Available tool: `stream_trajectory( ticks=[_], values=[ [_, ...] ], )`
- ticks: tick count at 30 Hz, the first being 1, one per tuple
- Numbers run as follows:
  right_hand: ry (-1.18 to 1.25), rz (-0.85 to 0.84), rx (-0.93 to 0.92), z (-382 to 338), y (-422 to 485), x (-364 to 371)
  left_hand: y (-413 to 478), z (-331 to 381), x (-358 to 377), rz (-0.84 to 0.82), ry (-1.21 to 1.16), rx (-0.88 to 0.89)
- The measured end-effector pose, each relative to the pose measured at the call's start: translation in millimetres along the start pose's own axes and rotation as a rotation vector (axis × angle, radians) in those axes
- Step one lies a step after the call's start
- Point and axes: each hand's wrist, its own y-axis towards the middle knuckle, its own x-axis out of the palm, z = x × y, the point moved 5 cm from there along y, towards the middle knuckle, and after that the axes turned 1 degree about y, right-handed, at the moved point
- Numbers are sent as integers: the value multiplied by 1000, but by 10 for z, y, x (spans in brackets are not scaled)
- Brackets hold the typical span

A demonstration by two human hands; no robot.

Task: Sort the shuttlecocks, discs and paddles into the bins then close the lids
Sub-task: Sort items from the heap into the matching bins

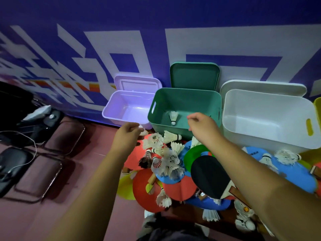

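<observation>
Left hand [129,132] pinches a shuttlecock [143,132] by the purple bin [111,109]; right hand's [203,126] grip curls empty over the green bin [191,101].

Sports hall: banner wall [156,32], folding chairs [40,173], shuttlecock pile [166,160].

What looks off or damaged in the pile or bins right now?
One dark shuttlecock, lying on a red disc left of the white shuttlecocks, has ragged brown-black feathers. It may be worn or just a different type; I cannot tell. Nothing else stands out.
</observation>
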Motion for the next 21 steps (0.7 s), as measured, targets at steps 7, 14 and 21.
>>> stream_trajectory(
  ticks=[7,14,21],
  values=[
    [-56,-81,-45,-198,-102,555,222,-378,-426,-10,33,-42],
    [-262,-145,-120,-294,-73,1189,505,-819,-622,-29,85,-59],
    [-424,-127,-134,-240,57,1502,810,-968,-512,-109,311,42]
  ],
)
